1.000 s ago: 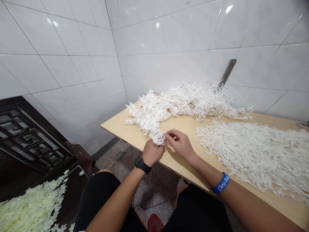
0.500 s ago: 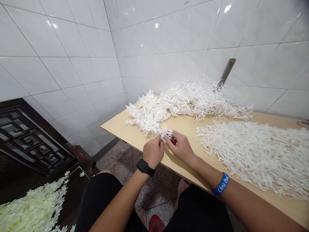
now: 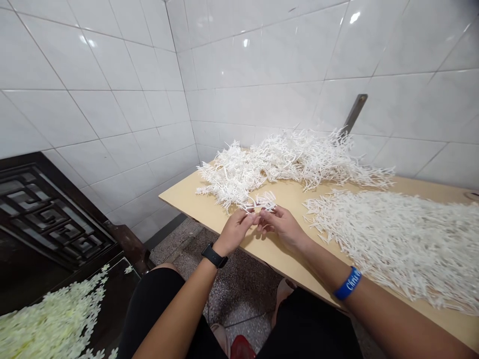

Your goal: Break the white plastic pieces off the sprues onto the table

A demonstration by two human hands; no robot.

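Observation:
A small white branching sprig [image 3: 265, 201], seemingly plastic, is held between both hands above the table's front edge. My left hand [image 3: 236, 230] pinches its left end with thumb and forefinger. The fingertips of my right hand [image 3: 285, 228] are closed on the sprig's near side, almost touching the left thumb. Right behind my hands lies a tangled heap of similar white branched sprigs [image 3: 235, 174], which spreads along the wall. To the right of my right hand is a flat pile of loose thin white pieces [image 3: 396, 239].
The pale wooden table [image 3: 183, 197] stands against white tiled walls. A metal bar [image 3: 355, 113] sticks up behind the heap. At lower left, a dark carved wooden chair [image 3: 56, 209] carries a pile of pale yellow-green flowers [image 3: 48, 319]. My knees are under the table's front edge.
My hands have turned and opened outward slightly, and the sprig now shows spread out sideways instead of bunched end-on. My left wrist has moved left.

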